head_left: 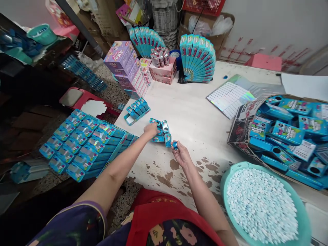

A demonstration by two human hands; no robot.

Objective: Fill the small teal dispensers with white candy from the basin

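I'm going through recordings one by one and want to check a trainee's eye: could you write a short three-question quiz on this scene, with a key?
1. Multiple choice: what fills the turquoise basin?
(a) folded paper slips
(b) small pale pieces
(c) red ribbons

2. Fill in the colour: the right hand holds a small round ____ piece.

3. True or false: the left hand is at the group of small blue containers on the table.

Key: 1. b; 2. blue; 3. true.

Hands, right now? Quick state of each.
Left hand: over the small blue boxes; grip hidden, can't tell if open or closed.
Right hand: closed, holding a small round blue piece in its fingertips.
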